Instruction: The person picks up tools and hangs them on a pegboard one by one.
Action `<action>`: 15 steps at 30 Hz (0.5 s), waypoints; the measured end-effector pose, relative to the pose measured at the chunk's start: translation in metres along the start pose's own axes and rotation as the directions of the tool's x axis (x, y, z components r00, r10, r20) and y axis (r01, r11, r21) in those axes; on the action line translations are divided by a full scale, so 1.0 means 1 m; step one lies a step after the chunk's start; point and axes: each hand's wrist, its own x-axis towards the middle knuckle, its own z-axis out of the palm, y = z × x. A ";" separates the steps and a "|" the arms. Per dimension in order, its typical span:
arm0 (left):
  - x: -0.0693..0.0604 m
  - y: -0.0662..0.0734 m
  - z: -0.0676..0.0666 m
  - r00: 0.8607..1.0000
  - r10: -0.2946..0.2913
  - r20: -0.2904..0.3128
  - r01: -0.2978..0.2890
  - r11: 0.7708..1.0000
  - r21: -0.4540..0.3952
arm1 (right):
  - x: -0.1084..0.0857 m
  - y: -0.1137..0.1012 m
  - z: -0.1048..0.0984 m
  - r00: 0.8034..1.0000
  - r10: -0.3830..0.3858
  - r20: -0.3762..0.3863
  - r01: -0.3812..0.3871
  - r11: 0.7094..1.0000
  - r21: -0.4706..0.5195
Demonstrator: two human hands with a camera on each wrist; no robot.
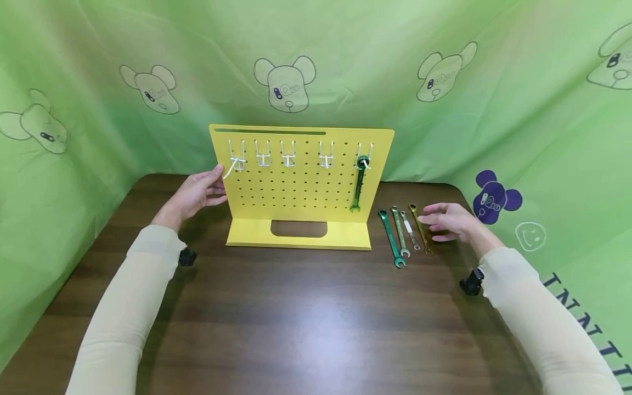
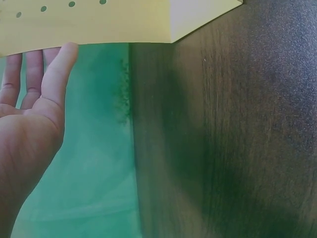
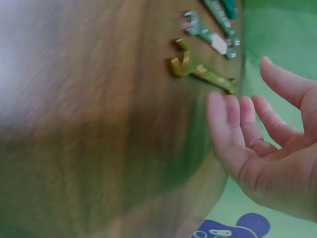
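Observation:
A yellow pegboard point(image 1: 296, 206) stands upright on its folded base. My left hand point(image 1: 198, 193) holds its left edge, thumb at the front and fingertips partly hidden behind; several fingers of the left hand point(image 2: 34, 114) show straight. A dark green wrench point(image 1: 359, 186) hangs from the rightmost white hook. Right of the board lie a teal wrench point(image 1: 392, 240), a pale green wrench point(image 1: 399, 231), a small wrench with a white label point(image 1: 408, 230) and a gold wrench point(image 1: 419, 229). My right hand point(image 1: 450, 219), fingers loosely spread and holding nothing, is beside the gold wrench point(image 3: 210, 77).
Several white hooks point(image 1: 288, 160) line the board's upper part. The brown table point(image 1: 276, 307) extends in front. A green curtain point(image 1: 345, 71) printed with bear heads hangs behind and at both sides.

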 end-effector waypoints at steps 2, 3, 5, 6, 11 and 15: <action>-0.001 0.001 -0.002 1.000 0.000 0.003 0.000 1.000 0.000 | 0.003 0.006 0.007 1.000 0.021 0.001 -0.021 1.000 -0.013; -0.003 0.003 -0.004 1.000 0.000 0.002 0.000 1.000 0.002 | 0.005 0.007 0.011 0.999 0.032 0.002 -0.032 0.999 -0.012; -0.006 0.006 -0.008 1.000 -0.003 0.003 0.003 1.000 0.011 | 0.009 0.008 0.020 0.998 0.055 0.001 -0.055 0.998 0.003; -0.006 0.007 -0.009 1.000 -0.004 0.003 0.004 1.000 0.013 | 0.010 0.009 0.023 0.998 0.063 -0.004 -0.063 0.998 0.010; -0.002 0.004 -0.002 1.000 -0.007 0.029 0.007 1.000 -0.011 | 0.009 0.015 0.022 0.994 0.085 -0.061 -0.085 0.996 0.002; -0.002 0.000 0.003 0.999 0.001 0.042 0.000 1.000 -0.029 | 0.006 0.016 0.018 0.992 0.082 -0.096 -0.084 0.996 -0.013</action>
